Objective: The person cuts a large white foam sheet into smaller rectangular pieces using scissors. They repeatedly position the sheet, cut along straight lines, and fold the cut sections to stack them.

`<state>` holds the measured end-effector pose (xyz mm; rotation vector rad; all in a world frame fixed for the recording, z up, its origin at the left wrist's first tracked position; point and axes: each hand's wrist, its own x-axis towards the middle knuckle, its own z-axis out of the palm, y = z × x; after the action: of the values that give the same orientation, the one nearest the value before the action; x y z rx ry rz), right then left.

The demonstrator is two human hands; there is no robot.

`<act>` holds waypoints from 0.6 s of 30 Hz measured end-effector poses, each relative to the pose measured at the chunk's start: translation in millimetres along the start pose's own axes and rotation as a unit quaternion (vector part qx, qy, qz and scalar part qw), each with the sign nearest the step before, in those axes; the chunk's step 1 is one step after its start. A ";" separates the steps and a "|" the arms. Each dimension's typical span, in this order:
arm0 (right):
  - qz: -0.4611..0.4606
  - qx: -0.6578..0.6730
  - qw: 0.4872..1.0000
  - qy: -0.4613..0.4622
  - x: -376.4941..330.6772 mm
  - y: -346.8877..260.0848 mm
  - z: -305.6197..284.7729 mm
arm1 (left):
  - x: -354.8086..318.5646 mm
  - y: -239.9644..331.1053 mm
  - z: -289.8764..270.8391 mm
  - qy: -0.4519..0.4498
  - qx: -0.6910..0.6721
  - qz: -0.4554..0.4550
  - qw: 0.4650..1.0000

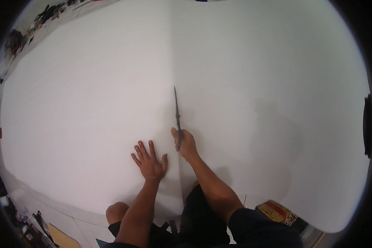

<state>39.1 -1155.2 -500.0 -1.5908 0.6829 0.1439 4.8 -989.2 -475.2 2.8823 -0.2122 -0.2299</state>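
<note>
A very large white sheet (82, 91) spreads out before me, with a straight line down its middle where the bright left half meets the greyer right half. My left hand (151, 166) lies flat on the left half, fingers spread, holding nothing. Just to its right, my right hand (187, 145) is wrapped round the handles of dark metal scissors (177, 110). The scissors point away from me along the middle line, their blades looking closed together. Whether the blades touch the sheet I cannot tell.
Pale floor tiles (80, 221) show past the sheet's near left edge, with a yellow flat piece (63, 237) on them. By my right arm is a red and yellow patterned box (276, 211). Dark clutter (15, 40) lines the far left, and a dark object (367, 126) stands at the right edge.
</note>
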 end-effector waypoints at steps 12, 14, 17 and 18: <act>0.019 -0.022 0.999 0.031 100.1 -93.2 2.8 | -0.4 2.4 -2.3 -0.070 0.022 -0.002 0.997; 0.021 -0.023 0.999 0.042 123.8 -109.3 6.0 | -0.6 3.1 0.5 -0.061 0.021 0.001 0.998; 0.052 -0.083 0.994 0.047 154.6 -125.7 11.1 | 5.7 9.6 -10.3 -0.015 0.015 0.010 1.000; 0.044 -0.088 0.994 0.040 160.2 -124.7 7.7 | 19.7 10.9 -13.2 0.009 -0.003 -0.002 1.000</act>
<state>234.0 -1203.8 -469.6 -1.7421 0.8220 0.2107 25.0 -999.8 -462.6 2.8783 -0.2016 -0.2042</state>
